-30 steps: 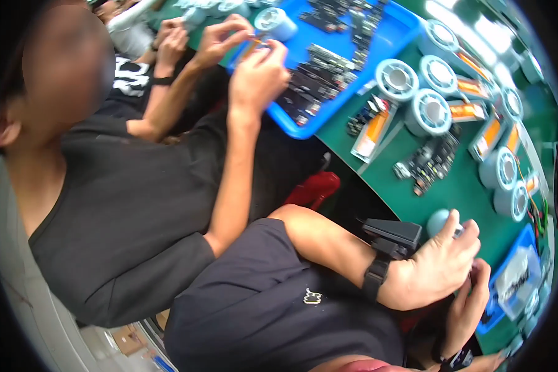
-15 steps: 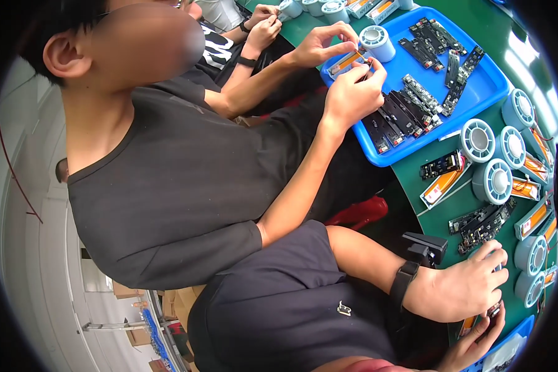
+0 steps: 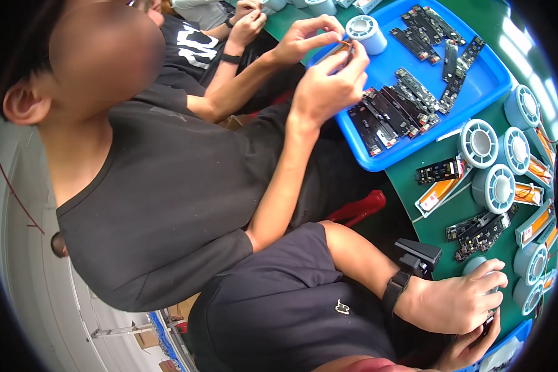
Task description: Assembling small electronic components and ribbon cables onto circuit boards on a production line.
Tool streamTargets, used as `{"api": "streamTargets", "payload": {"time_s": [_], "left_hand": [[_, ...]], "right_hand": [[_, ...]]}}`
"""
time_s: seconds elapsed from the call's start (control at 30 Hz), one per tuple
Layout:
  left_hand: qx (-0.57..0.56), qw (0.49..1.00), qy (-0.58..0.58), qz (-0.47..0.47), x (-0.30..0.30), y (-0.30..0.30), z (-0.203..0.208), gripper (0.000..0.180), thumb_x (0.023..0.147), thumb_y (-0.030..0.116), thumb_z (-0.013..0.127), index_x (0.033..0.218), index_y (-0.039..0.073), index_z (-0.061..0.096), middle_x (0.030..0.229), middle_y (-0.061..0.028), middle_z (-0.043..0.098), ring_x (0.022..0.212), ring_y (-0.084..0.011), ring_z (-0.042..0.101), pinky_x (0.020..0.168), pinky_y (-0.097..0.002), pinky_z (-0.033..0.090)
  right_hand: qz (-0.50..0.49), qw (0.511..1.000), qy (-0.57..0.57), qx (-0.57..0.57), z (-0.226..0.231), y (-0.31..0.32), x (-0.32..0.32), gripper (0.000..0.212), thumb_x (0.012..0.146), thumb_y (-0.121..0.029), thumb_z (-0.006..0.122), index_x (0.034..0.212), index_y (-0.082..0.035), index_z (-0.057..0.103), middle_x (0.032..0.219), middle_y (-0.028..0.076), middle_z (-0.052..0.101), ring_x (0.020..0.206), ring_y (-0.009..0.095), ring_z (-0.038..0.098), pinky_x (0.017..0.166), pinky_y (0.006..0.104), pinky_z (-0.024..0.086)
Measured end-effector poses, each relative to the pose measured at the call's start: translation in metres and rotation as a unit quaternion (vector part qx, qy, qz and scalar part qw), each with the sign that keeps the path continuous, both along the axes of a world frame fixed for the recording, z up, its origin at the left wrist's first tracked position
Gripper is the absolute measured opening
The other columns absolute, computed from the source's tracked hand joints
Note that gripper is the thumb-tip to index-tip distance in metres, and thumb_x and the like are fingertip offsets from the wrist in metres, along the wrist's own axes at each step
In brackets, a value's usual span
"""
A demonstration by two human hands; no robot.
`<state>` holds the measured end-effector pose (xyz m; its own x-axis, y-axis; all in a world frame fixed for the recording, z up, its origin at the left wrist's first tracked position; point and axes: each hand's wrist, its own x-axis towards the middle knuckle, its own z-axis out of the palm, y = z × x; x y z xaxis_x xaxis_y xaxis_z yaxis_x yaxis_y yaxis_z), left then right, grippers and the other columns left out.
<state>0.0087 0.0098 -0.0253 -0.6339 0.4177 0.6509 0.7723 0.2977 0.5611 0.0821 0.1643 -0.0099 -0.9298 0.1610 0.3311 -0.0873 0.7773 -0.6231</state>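
My left hand [image 3: 449, 304], with a dark band on its wrist, curls over a light blue round fan housing [image 3: 475, 266]; its fingers mostly cover the housing. Just below, my right hand [image 3: 471, 348] is closed around a small dark part [image 3: 489, 320] that looks like the end of a circuit board. The fingertips of both hands meet closely there, and much of the dark part is hidden. Loose black circuit boards [image 3: 480, 234] lie on the green table just beyond my left hand.
Several fan housings with orange-filled trays [image 3: 439, 193] crowd the table's right side. A blue tray [image 3: 378, 162] holds rows of circuit boards and a fan housing. Beside me a co-worker's hands [image 3: 328, 87] work over it. A black stand [image 3: 418, 255] sits by my left forearm; a blue bin [image 3: 519, 338] is lower right.
The view has shifted slightly. More of the light blue housing shows beyond my left hand, and my hands have drawn a little closer together. The co-worker's hands have moved left in the picture.
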Motion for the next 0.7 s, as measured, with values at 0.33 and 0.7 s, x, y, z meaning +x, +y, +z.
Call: {"api": "streamTargets", "payload": {"time_s": [0.33, 0.7], "left_hand": [[-0.028, 0.999, -0.005, 0.021, 0.006, -0.002, 0.005, 0.029, 0.082, 0.017, 0.068, 0.091, -0.010, 0.069, 0.109, -0.0231, 0.065, 0.118, -0.0490, 0.059, 0.111, -0.0713, 0.040], [-0.221, 0.975, 0.006, -0.029, 0.008, -0.024, 0.041, 0.052, 0.091, 0.034, 0.057, 0.116, -0.009, 0.071, 0.132, -0.0246, 0.063, 0.132, -0.0521, 0.053, 0.111, -0.0722, 0.039]], "right_hand": [[0.030, 0.998, -0.047, -0.035, -0.030, 0.029, 0.013, 0.036, 0.108, -0.009, 0.052, 0.141, 0.006, 0.056, 0.128, 0.021, 0.066, 0.116, 0.030, 0.065, 0.103, 0.0409, 0.049], [0.062, 0.992, -0.072, 0.084, 0.008, 0.028, 0.017, 0.038, 0.108, -0.021, 0.058, 0.130, 0.009, 0.063, 0.119, 0.023, 0.070, 0.106, 0.036, 0.066, 0.096, 0.0442, 0.052]]}}
